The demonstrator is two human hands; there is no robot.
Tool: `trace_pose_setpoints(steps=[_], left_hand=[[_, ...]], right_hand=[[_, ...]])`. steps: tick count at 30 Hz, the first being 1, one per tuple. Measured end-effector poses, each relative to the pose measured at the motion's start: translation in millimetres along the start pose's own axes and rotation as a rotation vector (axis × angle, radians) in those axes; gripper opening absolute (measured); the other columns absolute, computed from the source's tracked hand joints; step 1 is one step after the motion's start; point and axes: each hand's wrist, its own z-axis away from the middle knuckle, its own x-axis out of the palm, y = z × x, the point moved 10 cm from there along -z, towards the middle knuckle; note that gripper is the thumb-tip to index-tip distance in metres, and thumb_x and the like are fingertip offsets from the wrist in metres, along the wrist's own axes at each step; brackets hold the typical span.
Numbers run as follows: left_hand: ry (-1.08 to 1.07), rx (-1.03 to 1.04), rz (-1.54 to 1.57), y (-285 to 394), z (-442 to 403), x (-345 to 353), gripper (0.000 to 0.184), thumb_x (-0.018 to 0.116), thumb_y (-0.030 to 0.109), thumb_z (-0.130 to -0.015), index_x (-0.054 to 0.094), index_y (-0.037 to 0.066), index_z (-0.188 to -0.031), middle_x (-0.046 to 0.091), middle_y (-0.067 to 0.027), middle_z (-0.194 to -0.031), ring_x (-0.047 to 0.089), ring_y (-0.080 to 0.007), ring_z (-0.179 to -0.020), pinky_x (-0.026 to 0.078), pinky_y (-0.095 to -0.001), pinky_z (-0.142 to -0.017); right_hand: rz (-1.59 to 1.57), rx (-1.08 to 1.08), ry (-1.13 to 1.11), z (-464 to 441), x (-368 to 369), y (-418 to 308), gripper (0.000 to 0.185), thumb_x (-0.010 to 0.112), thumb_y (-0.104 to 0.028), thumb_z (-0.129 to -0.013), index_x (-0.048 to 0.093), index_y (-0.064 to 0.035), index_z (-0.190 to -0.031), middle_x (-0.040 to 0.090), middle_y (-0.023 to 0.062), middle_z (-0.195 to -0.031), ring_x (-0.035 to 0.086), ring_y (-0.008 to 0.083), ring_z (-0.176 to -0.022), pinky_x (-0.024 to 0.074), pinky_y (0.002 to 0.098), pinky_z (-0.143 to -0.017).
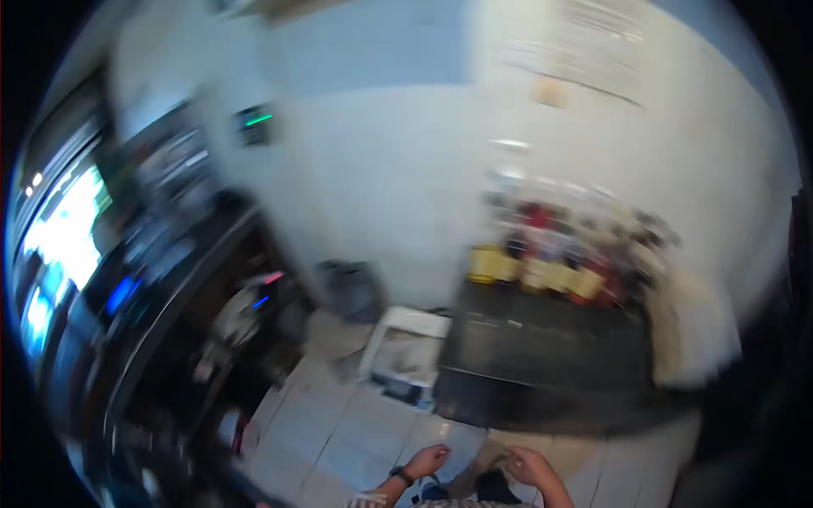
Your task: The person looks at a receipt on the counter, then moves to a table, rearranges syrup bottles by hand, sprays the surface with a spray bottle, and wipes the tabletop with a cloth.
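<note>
My left hand (426, 461) is low in the middle of the view, above the tiled floor, with a dark band on its wrist. Its fingers are curled together, and motion blur hides whether anything small is between them. To its right is my right hand (527, 466), its fingers bent inward; what it may hold is too blurred to tell. The two hands are apart, in front of my body. Nearest beyond them stands a dark-topped counter (542, 339), which neither hand touches.
Blurred bottles and jars (559, 262) line the counter's back edge. A white box (406, 347) sits on the floor left of it, near a dark bin (351, 290). A long dark counter (161, 330) with items runs along the left.
</note>
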Motion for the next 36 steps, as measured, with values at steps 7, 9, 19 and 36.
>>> trace_pose_setpoints(steps=[7,9,19,36], left_hand=[[-0.458,-0.086,-0.148,-22.3,7.2,44.9,0.034,0.051,0.021,-0.094,0.057,-0.002,-0.120,0.065,-0.0178,-0.096,0.063,-0.0287,-0.091,0.049,-0.0398,-0.081],[-0.440,-0.130,-0.135,23.9,-7.0,64.4,0.037,0.052,0.020,-0.094,0.054,-0.002,-0.124,0.063,-0.0189,-0.104,0.061,-0.0289,-0.097,0.048,-0.0397,-0.084],[-0.754,0.854,-0.378,377.2,-20.8,354.7,0.067,0.061,0.024,-0.092,0.029,-0.004,-0.144,0.033,-0.0258,-0.147,0.037,-0.0358,-0.133,0.031,-0.0382,-0.109],[-1.898,1.435,-0.422,332.8,235.7,590.1,0.064,0.057,0.028,-0.094,0.032,-0.007,-0.141,0.039,-0.0302,-0.140,0.036,-0.0389,-0.132,0.030,-0.0397,-0.110]], right_hand=[[0.054,0.285,0.339,103.5,-72.7,52.1,0.040,0.056,-0.023,-0.086,0.054,-0.0044,-0.121,0.063,0.0203,-0.102,0.060,0.0380,-0.096,0.0478,0.0470,-0.082],[0.088,0.502,0.355,166.1,-100.4,89.9,0.042,0.056,-0.023,-0.086,0.052,-0.0034,-0.123,0.062,0.0235,-0.102,0.059,0.0398,-0.098,0.0476,0.0482,-0.083],[0.191,1.318,1.131,555.2,-152.3,109.1,0.040,0.061,-0.024,-0.081,0.057,-0.0054,-0.115,0.062,0.0186,-0.106,0.060,0.0369,-0.101,0.0485,0.0498,-0.084],[1.407,2.717,2.084,584.8,154.0,-378.9,0.023,0.065,-0.010,-0.079,0.063,-0.0017,-0.100,0.062,0.0174,-0.107,0.056,0.0345,-0.107,0.0435,0.0429,-0.093]])
